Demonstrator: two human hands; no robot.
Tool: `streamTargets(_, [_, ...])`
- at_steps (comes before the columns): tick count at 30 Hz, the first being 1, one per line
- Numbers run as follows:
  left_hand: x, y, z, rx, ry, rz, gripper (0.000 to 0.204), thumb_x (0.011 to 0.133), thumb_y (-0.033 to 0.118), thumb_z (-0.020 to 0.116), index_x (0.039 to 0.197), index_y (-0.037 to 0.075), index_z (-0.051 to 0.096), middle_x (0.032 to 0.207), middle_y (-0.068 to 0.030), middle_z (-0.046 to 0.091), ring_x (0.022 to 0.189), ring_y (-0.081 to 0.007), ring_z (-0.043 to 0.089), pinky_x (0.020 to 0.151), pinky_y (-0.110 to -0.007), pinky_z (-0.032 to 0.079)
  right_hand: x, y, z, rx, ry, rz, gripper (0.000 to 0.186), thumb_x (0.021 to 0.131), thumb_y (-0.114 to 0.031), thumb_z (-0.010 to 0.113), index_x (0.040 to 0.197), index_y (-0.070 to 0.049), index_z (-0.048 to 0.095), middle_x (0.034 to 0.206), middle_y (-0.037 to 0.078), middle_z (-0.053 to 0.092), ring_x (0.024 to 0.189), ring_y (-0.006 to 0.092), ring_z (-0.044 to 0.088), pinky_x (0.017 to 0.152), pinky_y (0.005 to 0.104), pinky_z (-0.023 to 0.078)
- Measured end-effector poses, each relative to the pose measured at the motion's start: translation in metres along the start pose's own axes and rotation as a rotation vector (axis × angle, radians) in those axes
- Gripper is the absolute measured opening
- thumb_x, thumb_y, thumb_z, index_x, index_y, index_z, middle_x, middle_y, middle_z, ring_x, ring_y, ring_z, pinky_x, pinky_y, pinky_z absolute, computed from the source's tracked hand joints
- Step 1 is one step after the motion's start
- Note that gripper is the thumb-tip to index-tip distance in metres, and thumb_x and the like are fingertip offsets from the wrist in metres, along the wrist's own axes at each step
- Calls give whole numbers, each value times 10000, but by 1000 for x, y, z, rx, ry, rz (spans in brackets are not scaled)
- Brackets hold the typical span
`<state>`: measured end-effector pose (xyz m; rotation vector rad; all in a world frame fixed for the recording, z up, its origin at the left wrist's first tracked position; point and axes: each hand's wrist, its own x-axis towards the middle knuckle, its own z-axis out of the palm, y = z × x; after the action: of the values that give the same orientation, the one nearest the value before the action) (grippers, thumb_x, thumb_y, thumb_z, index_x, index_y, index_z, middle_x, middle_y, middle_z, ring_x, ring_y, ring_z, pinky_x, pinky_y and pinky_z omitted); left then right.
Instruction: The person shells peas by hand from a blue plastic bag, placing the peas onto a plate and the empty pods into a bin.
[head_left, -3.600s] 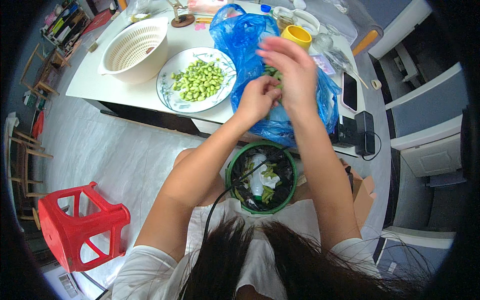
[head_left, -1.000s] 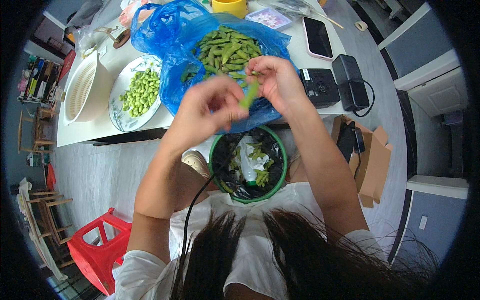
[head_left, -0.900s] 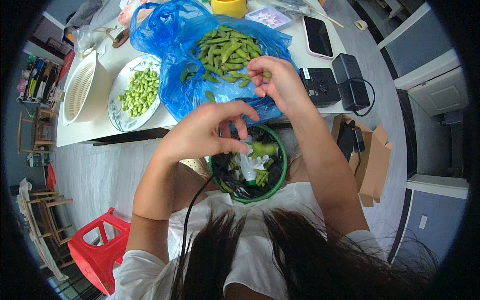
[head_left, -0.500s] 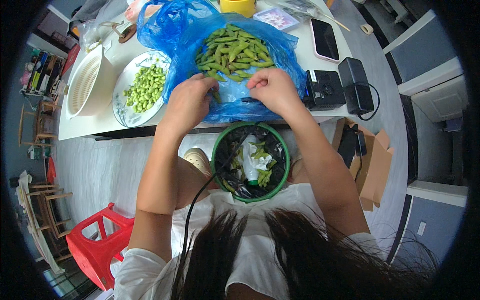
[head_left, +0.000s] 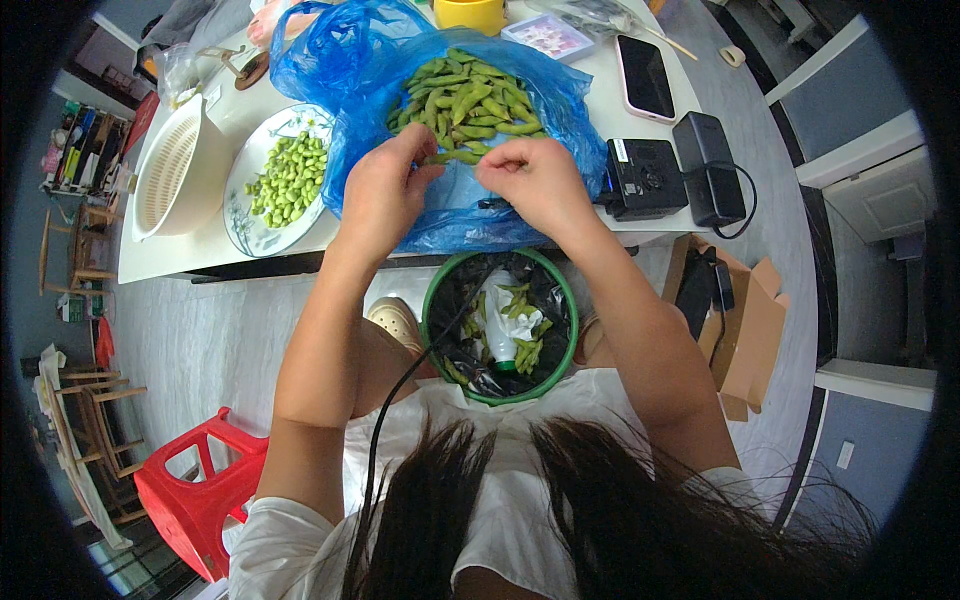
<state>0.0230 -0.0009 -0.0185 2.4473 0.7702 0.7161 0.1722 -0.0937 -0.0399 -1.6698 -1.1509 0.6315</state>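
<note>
On the blue plastic bag [head_left: 357,70] lies a heap of green pods [head_left: 465,95]. At its near part, my left hand [head_left: 390,188] has its fingers curled closed on a green pod [head_left: 455,157]. Just right of it, my right hand [head_left: 535,185] is pinched closed near the pod's other end; whether anything is between those fingertips I cannot make out. Left of the bag, shelled green beans [head_left: 287,175] sit on a white patterned plate [head_left: 250,225]. Below, between my legs, a green bin [head_left: 567,355] with a black liner holds pods and a white bottle [head_left: 495,315].
A white colander [head_left: 170,170], yellow container [head_left: 470,12], tray [head_left: 545,38] and phone [head_left: 645,80] share the table [head_left: 145,262] with black devices [head_left: 645,178] at right. A red stool [head_left: 195,480] is at lower left, a cardboard box [head_left: 745,320] at lower right.
A pod fell from my left hand toward the bin. Both hands then returned to the bag, and my left hand rose slightly to a pod as the right shifted left beside it.
</note>
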Motion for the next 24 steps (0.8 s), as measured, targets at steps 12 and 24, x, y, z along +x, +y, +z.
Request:
streamTargets(12, [-4, 17, 17, -300, 113, 10, 169, 683, -7, 649, 823, 12, 557, 715, -104, 603, 629, -204, 605, 546, -273, 470, 1, -12, -1, 421, -9, 204, 139, 716, -137, 658, 720, 2, 669, 584, 38, 606, 483, 63, 509, 418, 210, 380])
streamTargets(24, [-7, 20, 20, -134, 144, 79, 167, 615, -9, 661, 738, 28, 553, 681, -110, 581, 591, -240, 580, 516, -309, 449, 3, -18, -5, 417, -59, 203, 97, 648, -90, 639, 647, 8, 644, 556, 59, 594, 462, 90, 533, 398, 219, 406])
